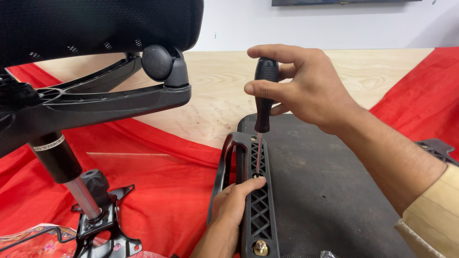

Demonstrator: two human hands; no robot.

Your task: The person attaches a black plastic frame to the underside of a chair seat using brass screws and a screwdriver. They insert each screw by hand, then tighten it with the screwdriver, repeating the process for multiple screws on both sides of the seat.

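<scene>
My right hand (306,86) grips the black handle of a screwdriver (264,95), held upright with its thin shaft pointing down into a screw hole in a black plastic armrest bracket (258,210). My left hand (232,210) wraps around the left edge of that bracket, the thumb lying just beside the screwdriver tip. The bracket lies along the left side of a dark grey upside-down chair seat (325,191). A brass-coloured bolt (260,247) sits lower in the bracket.
A black office chair base with a caster (158,62), gas cylinder (60,160) and metal tilt mechanism (103,224) fills the left side. Red cloth (162,191) covers part of a light wooden tabletop (220,91). Another black plastic part (437,149) lies at the right.
</scene>
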